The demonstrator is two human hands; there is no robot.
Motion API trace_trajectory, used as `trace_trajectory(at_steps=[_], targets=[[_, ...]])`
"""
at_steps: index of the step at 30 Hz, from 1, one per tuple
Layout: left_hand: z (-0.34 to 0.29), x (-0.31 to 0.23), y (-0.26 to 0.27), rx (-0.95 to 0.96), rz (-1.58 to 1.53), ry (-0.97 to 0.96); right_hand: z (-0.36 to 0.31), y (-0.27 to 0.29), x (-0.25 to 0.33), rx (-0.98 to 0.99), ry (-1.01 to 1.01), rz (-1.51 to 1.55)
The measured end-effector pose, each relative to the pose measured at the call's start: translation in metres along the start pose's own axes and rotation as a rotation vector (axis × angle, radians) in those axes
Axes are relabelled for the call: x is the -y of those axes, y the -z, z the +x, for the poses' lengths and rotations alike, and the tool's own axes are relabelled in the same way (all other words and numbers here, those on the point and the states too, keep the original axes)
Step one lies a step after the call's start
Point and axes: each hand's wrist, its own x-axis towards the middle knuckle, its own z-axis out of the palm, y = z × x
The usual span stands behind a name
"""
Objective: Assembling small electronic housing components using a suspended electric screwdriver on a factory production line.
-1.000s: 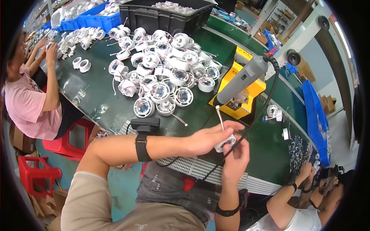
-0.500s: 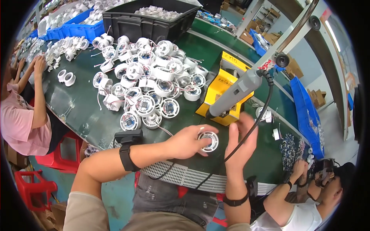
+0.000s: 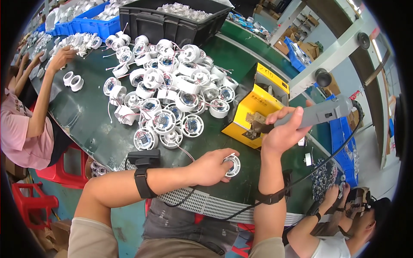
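My left hand (image 3: 209,167) grips a round white plastic housing (image 3: 232,166) with a ringed opening, low over the near part of the green table (image 3: 193,148). Up and to the right, my right hand (image 3: 284,131) is closed around a grey corded electric screwdriver (image 3: 320,115). Its dark tip end points left, at the open front of a yellow box (image 3: 243,122). Brownish, metallic-looking bits show in that opening, too small to name. Left of the box lies a heap of similar white housings (image 3: 187,81), many with circuit boards and thin wires.
A black bin (image 3: 172,26) and blue bins (image 3: 92,26) of white parts stand at the back left. The screwdriver's black cable (image 3: 309,174) loops across my right forearm. Co-workers sit left, in a pink shirt (image 3: 32,137), and lower right (image 3: 318,230). A red stool (image 3: 64,170) stands left.
My right hand went from open beside the yellow box to gripping the grey screwdriver, which has swung to point left. My left hand still holds the housing, slightly lower.
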Motion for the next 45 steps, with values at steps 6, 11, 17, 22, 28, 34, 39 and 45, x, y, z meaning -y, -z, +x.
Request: trace_trajectory(at_steps=[6,11,17,22,28,34,39,45], targets=[[-0.001,-0.002,0.001,-0.009,-0.003,0.016,0.0,-0.002,-0.004,-0.03,-0.005,-0.009],[-0.001,-0.005,0.001,0.024,0.014,0.082,0.0,0.0,-0.003,-0.006,-0.02,-0.002],[-0.003,-0.009,0.001,0.027,0.001,0.092,0.002,-0.003,-0.003,0.002,0.011,-0.006],[-0.002,-0.01,0.002,0.026,0.022,0.091,0.001,-0.003,-0.004,0.007,-0.013,-0.013],[-0.002,-0.008,0.001,0.012,-0.01,0.092,-0.001,-0.003,-0.011,0.045,0.021,-0.052],[-0.001,-0.01,0.001,-0.003,-0.013,0.108,-0.004,-0.002,-0.005,0.068,0.074,-0.063],[-0.001,-0.009,0.001,-0.015,-0.005,0.096,0.003,-0.001,-0.003,0.025,0.051,0.004],[-0.003,-0.011,0.0,-0.023,-0.006,0.094,0.001,0.002,-0.008,0.037,0.041,-0.006]])
